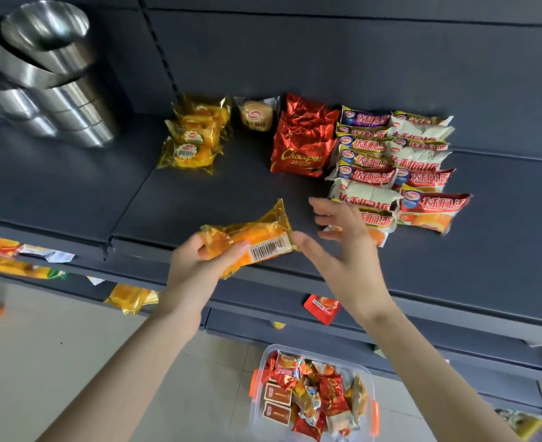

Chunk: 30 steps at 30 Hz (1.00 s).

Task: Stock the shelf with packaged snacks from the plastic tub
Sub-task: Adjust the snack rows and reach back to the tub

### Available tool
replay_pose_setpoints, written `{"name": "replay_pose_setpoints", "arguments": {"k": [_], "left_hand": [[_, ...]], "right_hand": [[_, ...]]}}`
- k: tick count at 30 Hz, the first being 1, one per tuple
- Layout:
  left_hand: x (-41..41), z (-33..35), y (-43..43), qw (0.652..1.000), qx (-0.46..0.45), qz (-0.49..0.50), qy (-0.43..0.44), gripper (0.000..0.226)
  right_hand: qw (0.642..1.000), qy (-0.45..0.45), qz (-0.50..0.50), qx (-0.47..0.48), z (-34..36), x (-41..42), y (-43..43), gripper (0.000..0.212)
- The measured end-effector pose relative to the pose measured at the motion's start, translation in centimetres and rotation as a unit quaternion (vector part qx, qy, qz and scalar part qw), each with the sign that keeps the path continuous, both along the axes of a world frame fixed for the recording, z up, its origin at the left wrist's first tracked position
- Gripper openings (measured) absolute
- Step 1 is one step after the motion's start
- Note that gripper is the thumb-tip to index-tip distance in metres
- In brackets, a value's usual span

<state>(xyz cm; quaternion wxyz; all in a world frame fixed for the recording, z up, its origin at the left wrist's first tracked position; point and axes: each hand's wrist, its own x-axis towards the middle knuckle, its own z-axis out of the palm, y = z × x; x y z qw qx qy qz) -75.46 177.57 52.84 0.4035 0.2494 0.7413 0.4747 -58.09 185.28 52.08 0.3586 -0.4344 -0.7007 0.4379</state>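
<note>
Mid-frame, the left hand [196,266] grips a yellow plastic snack packet [253,239], probably light, soft and slippery, best held mid-body; the right hand [343,250] is spread, empty

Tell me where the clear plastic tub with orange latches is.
In the head view, the clear plastic tub sits on the pale floor at bottom centre, below the dark grey shelf.
</note>
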Motion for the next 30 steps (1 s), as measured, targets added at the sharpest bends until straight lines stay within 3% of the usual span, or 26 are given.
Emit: {"name": "replay_pose_setpoints", "arguments": {"k": [3, 5, 9, 11, 14, 17, 21, 24, 28, 30], "left_hand": [[-1.5, 0.8, 0.0, 1.000, 0.024, -0.020, 0.004, 0.033], [-2.9, 1.2, 0.0, 0.999, 0.038, -0.035, 0.009, 0.026], [-5.9, 0.7, 0.6, 0.994, 0.059, -0.002, 0.094, 0.049], [-7.0, 0.7, 1.0, 0.986, 0.089, 0.025, 0.138, 0.044], [-8.2, 0.6, 1.6, 0.979, 0.127, -0.047, 0.151, 0.026], [-10.2, 0.4, 2.1, 0.976, 0.111, -0.116, 0.148, 0.040], [-12.5, 1.1, 3.0, 0.979, 0.086, -0.169, 0.071, 0.044], [-13.4, 2.2, 4.0, 0.983, 0.060, -0.171, -0.014, 0.017], [-14.9, 2.3, 4.6, 0.979, 0.073, -0.147, -0.119, 0.055], [-15.6, 2.5, 4.8, 0.978, 0.068, -0.116, -0.157, 0.050]], "right_hand": [[0.990, -0.014, 0.092, -0.107, 0.9, -3.6, 0.8, 0.058], [0.980, 0.017, 0.103, -0.172, 1.2, -5.5, 1.2, 0.044], [0.978, 0.100, 0.005, -0.184, 1.0, -9.2, 0.8, 0.020], [0.970, 0.126, -0.049, -0.204, 0.9, -11.0, 0.6, 0.021], [0.953, 0.162, -0.095, -0.237, 1.2, -13.3, 0.7, 0.022], [0.941, 0.176, -0.102, -0.271, 1.4, -15.4, 0.5, 0.025], [0.917, 0.242, -0.067, -0.310, 1.8, -17.4, 0.3, 0.044], [0.913, 0.267, -0.055, -0.303, 2.3, -18.7, 0.2, 0.059], [0.926, 0.253, -0.059, -0.273, 2.9, -20.3, 0.2, 0.061], [0.935, 0.242, -0.046, -0.254, 3.3, -20.9, 0.2, 0.056]]}}
